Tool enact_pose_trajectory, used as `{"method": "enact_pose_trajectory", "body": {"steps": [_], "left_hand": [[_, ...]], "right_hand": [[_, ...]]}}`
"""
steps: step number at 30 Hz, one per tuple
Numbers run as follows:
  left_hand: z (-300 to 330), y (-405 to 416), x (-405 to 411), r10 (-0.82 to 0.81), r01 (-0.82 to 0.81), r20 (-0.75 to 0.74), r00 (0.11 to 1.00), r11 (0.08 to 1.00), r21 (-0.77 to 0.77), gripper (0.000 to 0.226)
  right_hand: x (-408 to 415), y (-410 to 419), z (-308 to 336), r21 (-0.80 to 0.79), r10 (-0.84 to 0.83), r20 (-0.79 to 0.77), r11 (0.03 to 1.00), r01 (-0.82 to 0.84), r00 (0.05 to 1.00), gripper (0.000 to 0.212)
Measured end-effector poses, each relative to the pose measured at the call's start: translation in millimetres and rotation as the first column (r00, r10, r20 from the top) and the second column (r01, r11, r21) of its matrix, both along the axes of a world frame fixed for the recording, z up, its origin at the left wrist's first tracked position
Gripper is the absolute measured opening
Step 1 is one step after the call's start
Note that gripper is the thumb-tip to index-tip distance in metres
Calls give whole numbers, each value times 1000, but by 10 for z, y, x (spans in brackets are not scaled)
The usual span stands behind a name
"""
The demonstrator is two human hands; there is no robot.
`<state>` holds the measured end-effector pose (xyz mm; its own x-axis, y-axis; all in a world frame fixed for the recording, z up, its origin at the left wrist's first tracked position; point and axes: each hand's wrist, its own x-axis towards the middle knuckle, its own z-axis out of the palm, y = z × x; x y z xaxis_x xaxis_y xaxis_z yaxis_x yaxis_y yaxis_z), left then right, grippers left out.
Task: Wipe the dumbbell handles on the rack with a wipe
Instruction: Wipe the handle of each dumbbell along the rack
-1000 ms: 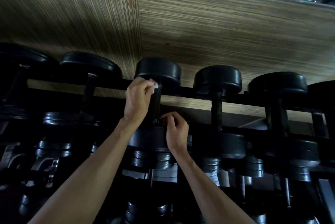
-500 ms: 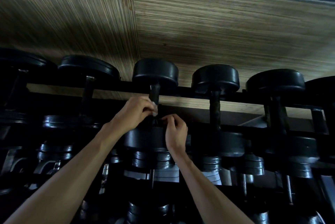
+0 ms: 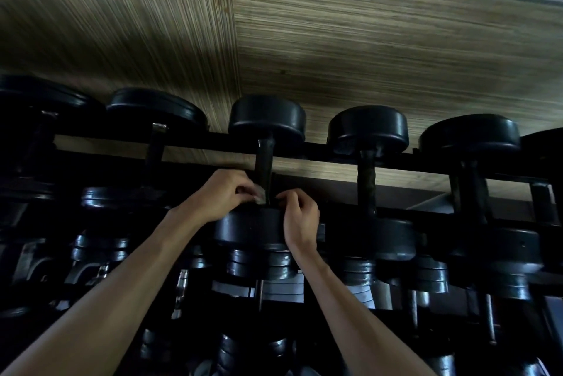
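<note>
- Head view: the dumbbell handle [image 3: 264,162] being wiped stands at about 12 o'clock from the hands, in the middle of the rack [image 3: 426,166].
- Left hand [image 3: 219,196] pinches the wipe [image 3: 260,193] against the handle's lower end, a narrow grip; best to wrap it round and run the whole length.
- Right hand [image 3: 300,217], fingers curled at the handle's base at 3 o'clock; whether it holds anything I cannot tell.
- Neighbouring handle [image 3: 367,183] probably comes next.

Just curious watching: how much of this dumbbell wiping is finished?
Can't tell which handles are already clean. In hand: the left hand holds the wipe low on the middle handle, right hand alongside. The next handle rightward looks untouched.
</note>
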<state>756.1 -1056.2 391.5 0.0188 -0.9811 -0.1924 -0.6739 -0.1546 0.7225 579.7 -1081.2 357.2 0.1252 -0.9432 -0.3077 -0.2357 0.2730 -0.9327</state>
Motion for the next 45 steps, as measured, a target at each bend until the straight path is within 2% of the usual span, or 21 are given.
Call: {"method": "enact_pose_trajectory", "body": {"steps": [2, 5, 6, 10, 13, 15, 17, 19, 21, 22, 26, 29, 34, 36, 41, 45], "left_hand": [[64, -86, -18, 28, -28, -29, 999, 999, -22, 10], [133, -319, -69, 188, -210, -142, 972, 965, -160, 6], [131, -375, -93, 186, -209, -134, 973, 960, -184, 6], [93, -340, -158, -11, 14, 65, 998, 998, -53, 8], [124, -239, -164, -118, 110, 91, 989, 990, 90, 4], [145, -213, -160, -141, 131, 87, 986, 985, 116, 6], [170, -229, -173, -46, 46, -7, 999, 999, 21, 15], [150, -320, -169, 154, -163, -55, 986, 962, -217, 12], [144, -476, -136, 310, -252, 57, 949, 855, -454, 7], [122, -546, -111, 324, -239, 99, 941, 842, -484, 8], [-49, -587, -110, 190, -104, 169, 967, 902, -419, 8], [-121, -443, -101, 156, -87, 146, 977, 916, -393, 6], [-121, -103, -50, 9, -2, 28, 1000, 970, -241, 15], [-109, -76, -65, 11, 2, 47, 999, 967, -256, 15], [-56, -151, -187, 136, -86, 79, 988, 889, -450, 15], [-90, -241, -188, 159, -127, 26, 987, 870, -475, 12]], "right_hand": [[0, 36, -18, 14, -7, 8, 1000, 7, 1000, 29], [-26, 103, -16, 34, -32, 45, 999, 31, 998, 31], [-38, 117, -13, 36, -35, 51, 999, 34, 998, 31], [-60, 114, -19, 46, -21, 75, 999, 18, 997, 30], [-63, 105, -41, 54, -11, 65, 998, 7, 998, 30], [-70, 108, -54, 65, -5, 68, 998, 1, 998, 31], [-71, 107, -45, 68, -4, 75, 998, -1, 997, 30], [-64, 96, -38, 63, -13, 67, 998, 8, 998, 30], [-55, 93, -27, 63, -23, 60, 998, 19, 998, 29], [-56, 97, -22, 63, -24, 66, 998, 19, 998, 30], [-68, 99, -24, 56, -12, 88, 998, 7, 996, 31], [-60, 100, -20, 54, -21, 105, 998, 15, 994, 30], [-55, 95, -36, 51, -11, 102, 999, 5, 995, 30], [-56, 83, -52, 55, -5, 89, 998, 0, 996, 30], [-68, 17, -46, 76, 46, 60, 996, -51, 997, 27], [-70, 20, -33, 95, 44, 55, 994, -49, 998, 29]]}}
